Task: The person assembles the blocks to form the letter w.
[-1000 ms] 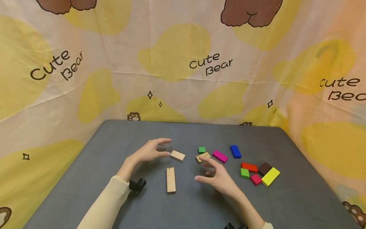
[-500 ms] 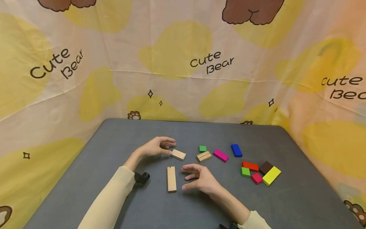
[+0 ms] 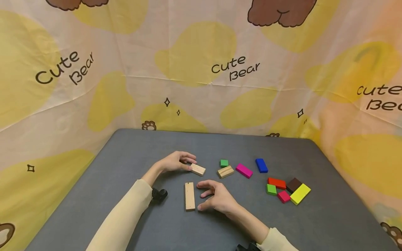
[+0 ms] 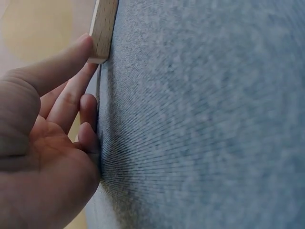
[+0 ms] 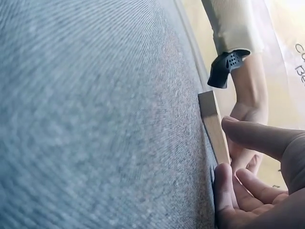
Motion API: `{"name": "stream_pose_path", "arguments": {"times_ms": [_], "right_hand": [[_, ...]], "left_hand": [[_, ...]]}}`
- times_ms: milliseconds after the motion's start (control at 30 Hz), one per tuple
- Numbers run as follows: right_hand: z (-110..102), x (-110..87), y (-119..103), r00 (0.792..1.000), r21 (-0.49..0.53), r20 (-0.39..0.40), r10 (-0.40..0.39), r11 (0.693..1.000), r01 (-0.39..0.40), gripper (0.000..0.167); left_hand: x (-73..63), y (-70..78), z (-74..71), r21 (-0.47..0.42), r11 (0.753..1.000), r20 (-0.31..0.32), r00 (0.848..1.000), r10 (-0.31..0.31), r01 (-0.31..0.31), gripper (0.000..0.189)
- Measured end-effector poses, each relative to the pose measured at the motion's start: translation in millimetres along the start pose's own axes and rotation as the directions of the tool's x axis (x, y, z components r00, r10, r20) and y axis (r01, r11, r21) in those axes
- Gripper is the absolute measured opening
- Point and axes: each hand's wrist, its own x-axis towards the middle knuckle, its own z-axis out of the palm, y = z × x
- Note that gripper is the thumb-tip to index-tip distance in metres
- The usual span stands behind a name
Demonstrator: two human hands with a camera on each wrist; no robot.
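Note:
A short pale wooden block (image 3: pixel 198 169) lies flat on the grey table. My left hand (image 3: pixel 176 161) is at its left end, thumb tip right at the edge and the other fingers loosely curved beyond it. In the left wrist view the thumb (image 4: pixel 71 59) overlaps the end of the wooden block (image 4: pixel 103 36), and a finger passes behind it. A longer wooden block (image 3: pixel 190 196) lies nearer me. Just right of it is my right hand (image 3: pixel 218 198), thumb and fingers spread apart with nothing between them. The right wrist view shows the long block (image 5: pixel 215 124) beside the fingertips.
Right of the hands lie a grooved wooden block (image 3: pixel 225 172), a green block (image 3: pixel 224 163), a magenta block (image 3: pixel 244 170) and a blue block (image 3: pixel 261 165). Farther right is a cluster with a red block (image 3: pixel 276 183) and a yellow block (image 3: pixel 300 194). A printed cloth (image 3: pixel 194 69) hangs behind.
My right hand has moved left from beside the grooved block to the long wooden block. My left hand has shifted slightly right, closer around the short block's end. The blocks lie as before.

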Motion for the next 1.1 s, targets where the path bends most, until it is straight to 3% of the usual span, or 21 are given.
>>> {"name": "stream_pose_path", "arguments": {"times_ms": [500,1100], "right_hand": [[0.7,2.2,0.4,0.999,0.030,-0.015,0.050,0.998,-0.049,0.067],[8.2,5.0,4.6,0.998,0.069,-0.049,0.030,0.997,-0.027,0.064]], "left_hand": [[-1.7,-6.4,0.0,-0.009,1.000,0.033,0.999,0.011,-0.010,0.046],[-5.8,-6.0,-0.7,0.101,0.994,0.057,0.998,0.035,-0.040,0.047]]}}
